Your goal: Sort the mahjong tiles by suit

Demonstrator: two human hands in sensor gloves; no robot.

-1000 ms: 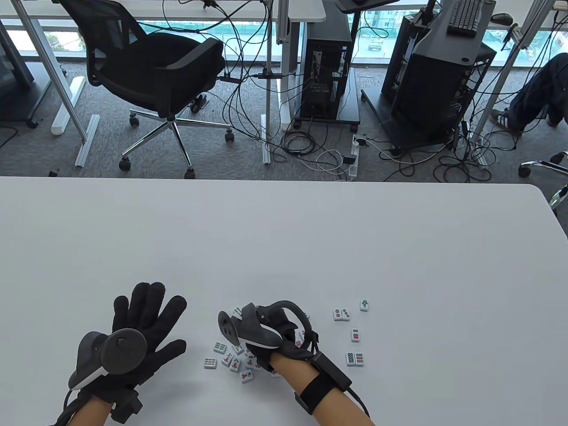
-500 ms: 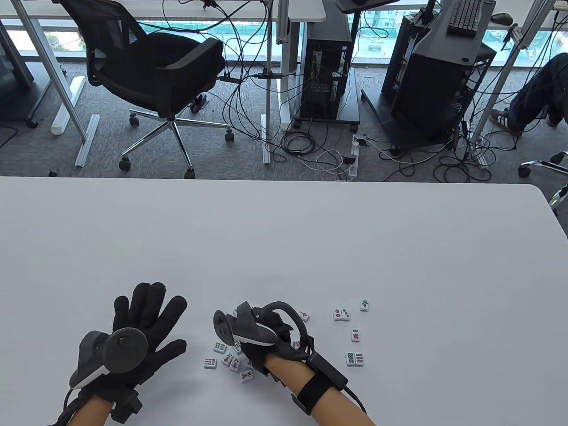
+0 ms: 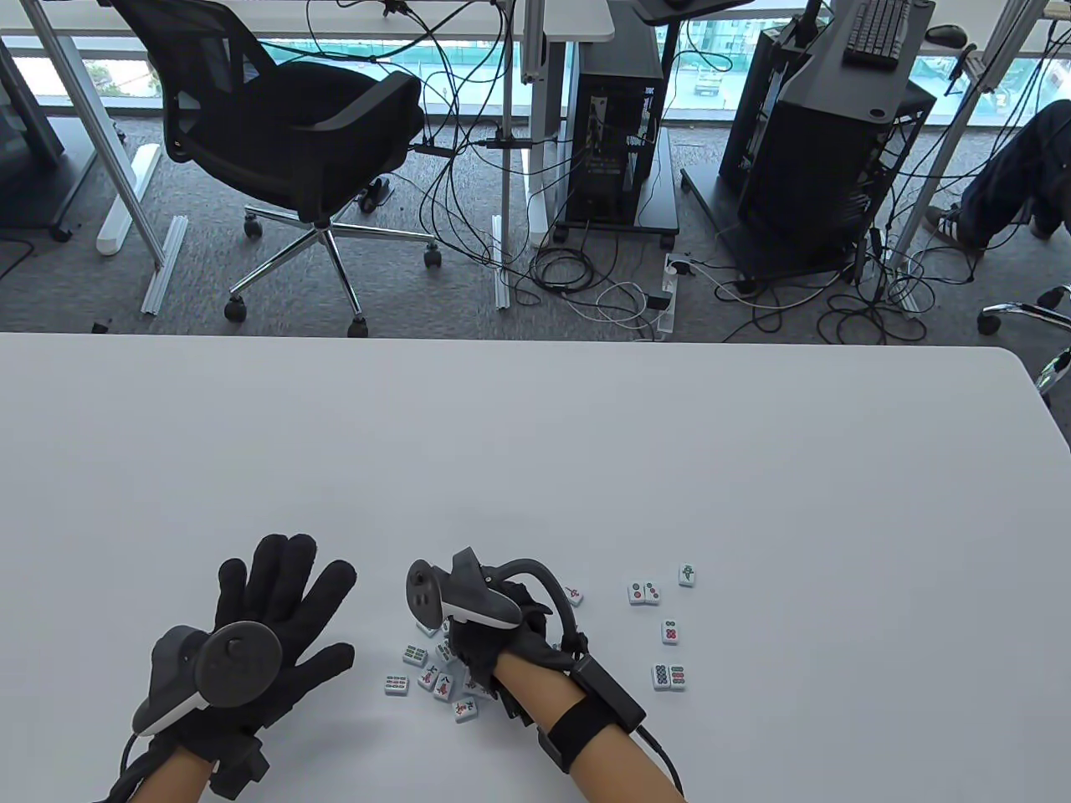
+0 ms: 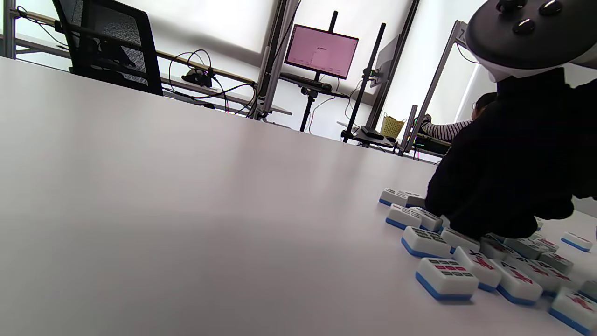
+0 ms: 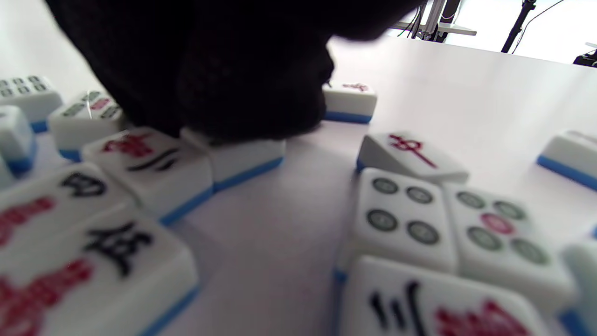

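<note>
Readable marks are found only on the mahjong tiles near the front edge of the tabletop. In the right wrist view, the black character 伍 over a blurred red character is seen on the nearest character tile [image 5: 88, 261], and 四 on the tile behind it [image 5: 60, 191]. Four circles are shown on a dot tile [image 5: 401, 214], and five circles, one of them red, on the dot tile beside it [image 5: 499, 228]. Other markings are too blurred to be read.
</note>
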